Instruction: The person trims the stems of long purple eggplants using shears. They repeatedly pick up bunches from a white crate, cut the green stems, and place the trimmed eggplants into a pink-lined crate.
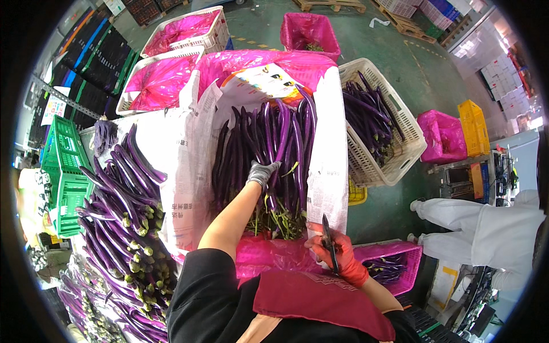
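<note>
Eggplants point(260, 137), long and purple, lie in a box point(330, 137) in the middle of the frame. Close to us, low and right of the middle, our right hand point(346, 257) wears a red glove. Its grip is closed around a dark tool point(327, 240) with a thin tip. At lower left, we have a big pile point(114, 211) of more eggplants with green tops. A bit farther off, our left hand point(263, 172), in a gray glove, rests on the eggplants in the box. We cannot tell if its grip is tight around any. Just right of the box, we see a pale crate point(359, 154) with more eggplants. Farther back, at upper left, two white crates point(214, 41) hold pink plastic point(163, 83). At upper middle, a pink tub point(300, 31) stands on the green floor point(251, 23).
</note>
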